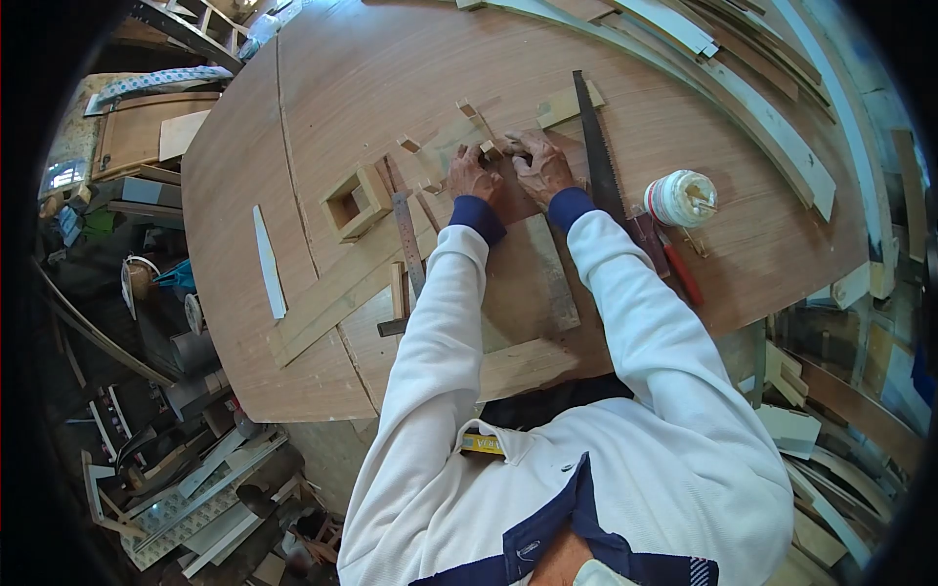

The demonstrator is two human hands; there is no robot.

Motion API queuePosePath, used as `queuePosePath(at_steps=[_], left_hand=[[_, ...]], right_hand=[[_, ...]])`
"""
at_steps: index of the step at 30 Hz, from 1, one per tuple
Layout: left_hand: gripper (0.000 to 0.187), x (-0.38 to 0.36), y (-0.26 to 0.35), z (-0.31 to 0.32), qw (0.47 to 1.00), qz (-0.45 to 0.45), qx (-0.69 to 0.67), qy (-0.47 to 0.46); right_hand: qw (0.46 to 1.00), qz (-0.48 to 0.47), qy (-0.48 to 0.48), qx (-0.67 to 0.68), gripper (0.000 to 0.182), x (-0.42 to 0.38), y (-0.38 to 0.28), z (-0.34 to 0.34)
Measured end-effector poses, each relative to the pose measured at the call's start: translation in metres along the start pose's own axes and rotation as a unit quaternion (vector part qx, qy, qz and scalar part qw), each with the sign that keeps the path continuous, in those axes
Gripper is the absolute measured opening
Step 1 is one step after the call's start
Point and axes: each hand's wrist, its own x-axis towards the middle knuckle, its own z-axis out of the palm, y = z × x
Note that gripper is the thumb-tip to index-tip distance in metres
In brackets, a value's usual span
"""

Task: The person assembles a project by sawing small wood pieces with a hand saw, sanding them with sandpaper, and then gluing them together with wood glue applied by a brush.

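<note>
My left hand [474,178] is closed, its fingertips around a small wooden block [490,150] that stands up from a thin board [451,140]. Just to the right, my right hand [543,168] rests low with bent fingers over the board's edge; what they press or hold is hidden. More short wooden pieces stand about the board: one peg [408,145] at its left corner and another peg [466,108] at the far side. A small open wooden frame [356,203] sits left of my hands.
A handsaw [598,146] lies right of my right hand, beside an open glue jar [681,199] and a red-handled tool [682,272]. A metal ruler [408,244] and a try square [396,298] lie on the left. Long wood strips [723,88] line the table's far right edge.
</note>
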Motion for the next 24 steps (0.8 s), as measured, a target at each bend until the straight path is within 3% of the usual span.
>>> queuePosePath(at_steps=[3, 12, 20, 24], left_hand=[[0.039, -0.003, 0.004, -0.006, 1.000, 0.011, -0.020, 0.005], [0.039, -0.001, 0.007, -0.009, 0.999, 0.005, -0.042, -0.004], [0.040, -0.003, 0.012, -0.014, 0.999, 0.012, -0.047, -0.004], [0.037, -0.003, 0.008, -0.009, 0.999, 0.019, -0.027, 0.018]], right_hand=[[1.000, -0.011, 0.002, -0.007, 0.040, 0.000, 0.000, 0.000], [1.000, 0.007, -0.004, -0.008, 0.041, -0.002, -0.003, -0.001], [0.998, -0.058, -0.006, -0.037, 0.043, -0.003, 0.009, 0.005], [0.997, -0.045, -0.010, -0.055, 0.043, -0.006, 0.006, 0.003]])
